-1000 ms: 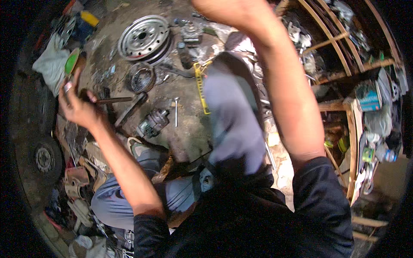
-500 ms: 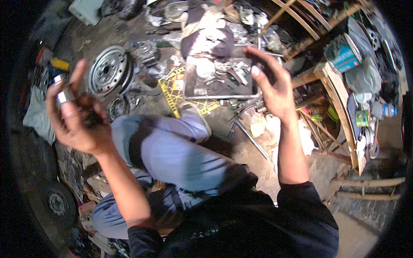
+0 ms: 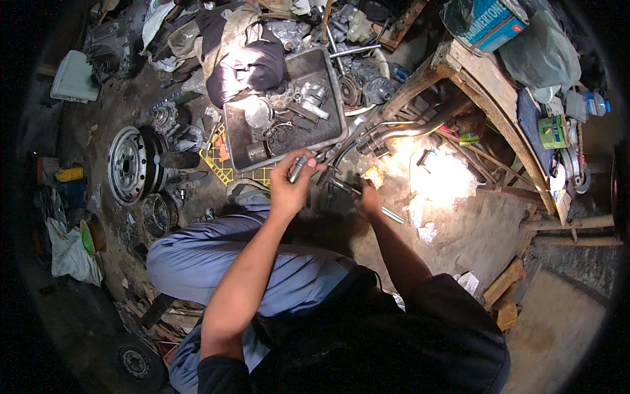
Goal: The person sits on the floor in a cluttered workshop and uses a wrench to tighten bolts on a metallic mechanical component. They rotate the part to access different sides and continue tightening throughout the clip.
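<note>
My left hand (image 3: 289, 197) is raised near the tray's front edge, its fingers closed round a short shiny metal socket (image 3: 298, 169). To its right, my right hand (image 3: 369, 199) reaches down and is closed on a long metal bar (image 3: 392, 215). The bar's bright end sticks out beyond that hand, low over the floor; its darker part runs toward my left hand. Most of the right fingers are hidden from above. Just beyond the hands lies a grey metal tray (image 3: 338, 125) with greasy metal parts in it.
A yellow plastic grid (image 3: 215, 172) lies partly under the tray. A wheel rim (image 3: 125, 164) stands at left. A dark cloth (image 3: 246, 75) overlaps the tray's far left side. At right is a wooden bench (image 3: 489, 95) bearing a blue tin (image 3: 484, 29). Bright light falls on the floor.
My left hand has come right and inward with the socket. My right hand, open before, has lowered and closed on the bar. The view has shifted, and the tray appears turned.
</note>
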A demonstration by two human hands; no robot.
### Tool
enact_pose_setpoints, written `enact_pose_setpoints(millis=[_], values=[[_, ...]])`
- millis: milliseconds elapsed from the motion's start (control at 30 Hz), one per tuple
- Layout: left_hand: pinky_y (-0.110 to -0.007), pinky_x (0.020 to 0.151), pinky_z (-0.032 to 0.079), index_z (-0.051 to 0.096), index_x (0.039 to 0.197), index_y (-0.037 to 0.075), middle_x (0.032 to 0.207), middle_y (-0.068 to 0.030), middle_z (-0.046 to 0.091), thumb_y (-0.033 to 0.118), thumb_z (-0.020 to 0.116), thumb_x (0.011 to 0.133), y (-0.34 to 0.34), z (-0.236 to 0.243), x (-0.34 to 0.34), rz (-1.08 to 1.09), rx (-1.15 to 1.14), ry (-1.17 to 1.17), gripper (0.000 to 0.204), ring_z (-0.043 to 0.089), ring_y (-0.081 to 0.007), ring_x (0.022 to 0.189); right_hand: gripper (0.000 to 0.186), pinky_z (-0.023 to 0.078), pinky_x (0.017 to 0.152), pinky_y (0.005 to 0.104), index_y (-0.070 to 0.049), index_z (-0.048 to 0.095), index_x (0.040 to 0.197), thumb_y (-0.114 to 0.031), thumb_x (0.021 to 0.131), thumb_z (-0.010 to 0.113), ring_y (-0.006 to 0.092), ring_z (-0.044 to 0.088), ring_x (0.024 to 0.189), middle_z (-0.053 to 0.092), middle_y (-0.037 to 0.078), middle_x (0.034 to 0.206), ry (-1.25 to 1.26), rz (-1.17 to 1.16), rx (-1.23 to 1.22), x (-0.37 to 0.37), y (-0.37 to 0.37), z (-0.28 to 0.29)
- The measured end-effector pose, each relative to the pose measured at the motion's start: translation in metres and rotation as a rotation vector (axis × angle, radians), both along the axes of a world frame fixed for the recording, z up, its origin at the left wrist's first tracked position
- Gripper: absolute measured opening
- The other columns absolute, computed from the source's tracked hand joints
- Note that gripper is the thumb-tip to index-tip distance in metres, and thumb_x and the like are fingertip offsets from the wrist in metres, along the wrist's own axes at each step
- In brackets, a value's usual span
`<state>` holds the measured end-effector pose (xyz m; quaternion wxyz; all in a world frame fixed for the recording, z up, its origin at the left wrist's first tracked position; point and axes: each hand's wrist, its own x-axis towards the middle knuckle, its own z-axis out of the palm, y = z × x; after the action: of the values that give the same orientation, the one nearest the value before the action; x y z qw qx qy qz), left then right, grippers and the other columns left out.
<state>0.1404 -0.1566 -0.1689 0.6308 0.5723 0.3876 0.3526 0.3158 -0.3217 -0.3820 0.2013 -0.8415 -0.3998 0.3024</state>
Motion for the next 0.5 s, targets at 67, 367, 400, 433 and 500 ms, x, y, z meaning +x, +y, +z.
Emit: enact_pose_setpoints(millis=[67, 367, 400, 433, 500], values=[[-0.029, 0.073, 0.052, 0.064, 0.105, -0.004, 0.091, -0.0080, 0.066, 0.010, 0.066, 0.096, 0.000, -0.021, -0.004, -0.028, -0.119, 0.143, 0.017, 0.071, -0.0165, 0.077, 0.060, 0.048, 0.097, 0.0469, -0.006, 0.054, 0.132, -0.012, 0.076, 0.076, 0.0383, 0.058, 0.116, 0.058, 0.021, 0.126, -0.019, 0.011, -0.148, -0.007, -0.011, -0.014], [-0.026, 0.073, 0.051, 0.060, 0.104, 0.002, 0.091, -0.0049, 0.066, 0.003, 0.073, 0.088, 0.003, -0.059, -0.015, -0.159, -0.246, 0.160, 0.021, 0.070, -0.0138, 0.078, 0.065, 0.044, 0.100, 0.0503, -0.011, 0.051, 0.135, -0.018, 0.075, 0.075, 0.0359, 0.052, 0.125, 0.055, 0.017, 0.133, -0.292, 0.214, -0.267, -0.007, -0.005, -0.052], [-0.028, 0.075, 0.052, 0.060, 0.103, 0.002, 0.091, -0.0049, 0.066, 0.000, 0.073, 0.087, 0.001, -0.061, -0.015, -0.173, -0.245, 0.134, 0.021, 0.070, -0.0143, 0.081, 0.061, 0.046, 0.098, 0.0496, -0.010, 0.054, 0.133, -0.017, 0.076, 0.074, 0.0361, 0.055, 0.122, 0.058, 0.017, 0.130, -0.309, 0.277, -0.299, 0.001, -0.004, -0.059], [-0.029, 0.077, 0.053, 0.059, 0.103, 0.002, 0.092, -0.0048, 0.066, -0.003, 0.073, 0.087, -0.001, -0.063, -0.016, -0.189, -0.252, 0.111, 0.022, 0.070, -0.0149, 0.083, 0.057, 0.048, 0.095, 0.0489, -0.008, 0.056, 0.130, -0.016, 0.076, 0.072, 0.0365, 0.058, 0.118, 0.061, 0.018, 0.125, -0.194, 0.291, -0.254, 0.007, -0.004, -0.066], [-0.030, 0.081, 0.054, 0.059, 0.104, 0.002, 0.095, -0.0064, 0.068, -0.005, 0.070, 0.088, -0.002, -0.066, -0.020, -0.226, -0.153, 0.191, 0.021, 0.071, -0.0163, 0.088, 0.049, 0.051, 0.091, 0.0476, -0.005, 0.060, 0.124, -0.014, 0.077, 0.069, 0.0374, 0.063, 0.111, 0.066, 0.020, 0.114, 0.059, 0.311, -0.291, 0.018, -0.005, -0.070]])
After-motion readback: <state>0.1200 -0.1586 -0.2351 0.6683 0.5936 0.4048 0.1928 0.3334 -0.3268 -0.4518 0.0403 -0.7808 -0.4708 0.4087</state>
